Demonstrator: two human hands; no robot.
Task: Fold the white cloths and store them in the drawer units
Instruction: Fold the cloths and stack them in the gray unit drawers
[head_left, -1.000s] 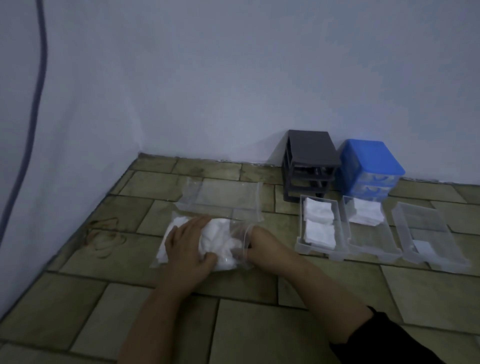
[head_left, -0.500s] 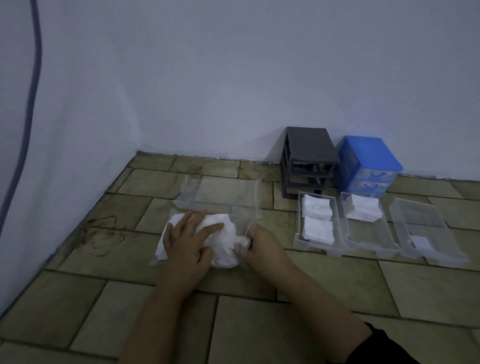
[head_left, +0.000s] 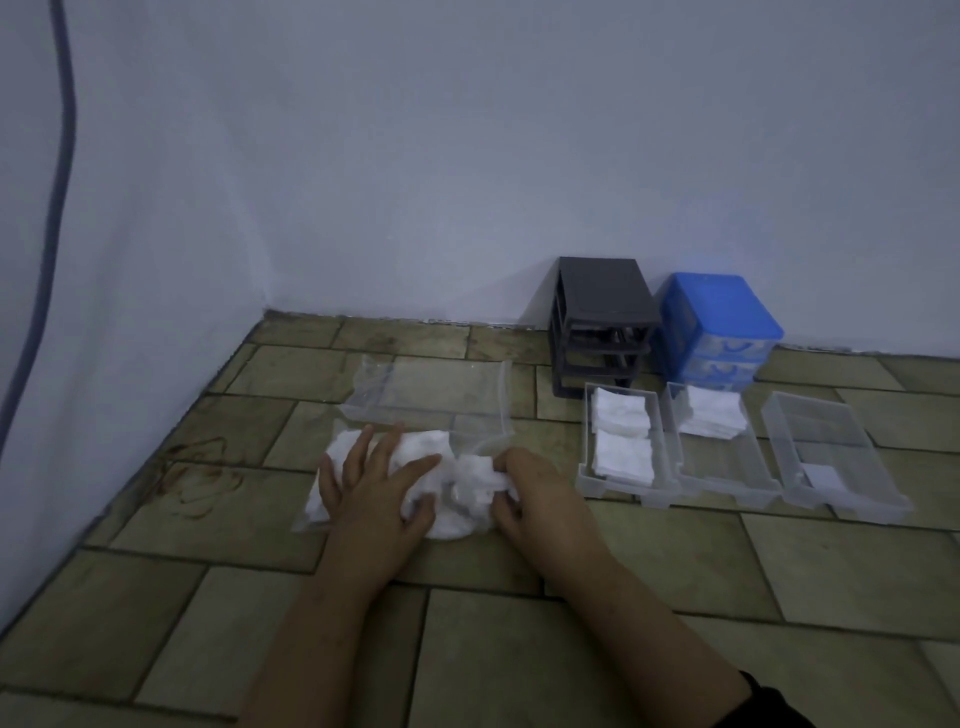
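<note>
A tiled floor of greenish-brown slabs meets pale walls in a corner; a dark cable runs down the left wall. The grey drawer unit stands against the back wall, the blue drawer unit touching its right side. Three clear drawers lie in a row just in front of the units, the two left ones holding folded white cloths. Left of the grey unit, near the corner, lies a clear plastic bag with crumpled white cloths. The left hand presses on it with fingers spread; the right hand pinches a cloth with curled fingers. Bare tiles stretch nearer the camera.
</note>
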